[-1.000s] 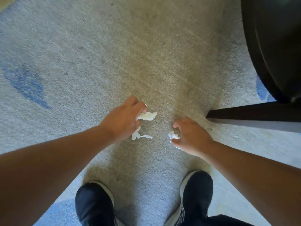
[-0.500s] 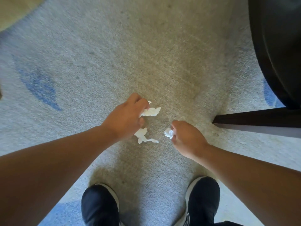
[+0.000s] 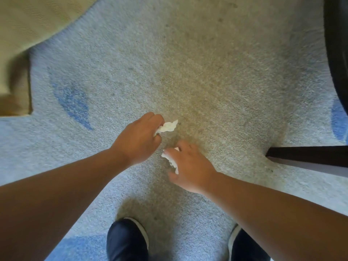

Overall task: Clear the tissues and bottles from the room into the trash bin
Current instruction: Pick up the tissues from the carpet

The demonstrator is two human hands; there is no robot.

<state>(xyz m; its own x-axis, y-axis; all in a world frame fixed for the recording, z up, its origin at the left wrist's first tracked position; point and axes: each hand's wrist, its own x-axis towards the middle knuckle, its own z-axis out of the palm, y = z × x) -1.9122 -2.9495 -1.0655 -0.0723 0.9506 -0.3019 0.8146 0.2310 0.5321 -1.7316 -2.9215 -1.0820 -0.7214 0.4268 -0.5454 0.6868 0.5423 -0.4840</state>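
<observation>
Pinching in left hand (image 3: 139,140) a tissue strip (image 3: 168,126) pointing upper right, clutching in right hand (image 3: 190,166) a second tissue (image 3: 170,159) running down-right.

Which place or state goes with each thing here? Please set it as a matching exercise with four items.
1. left hand
2. right hand
3. black shoes
4. dark furniture leg

A. at the right edge, on the carpet
B. at the bottom edge
C. grips the upper tissue piece
D. holds the lower tissue piece

Pairs: 1-C, 2-D, 3-B, 4-A.
</observation>
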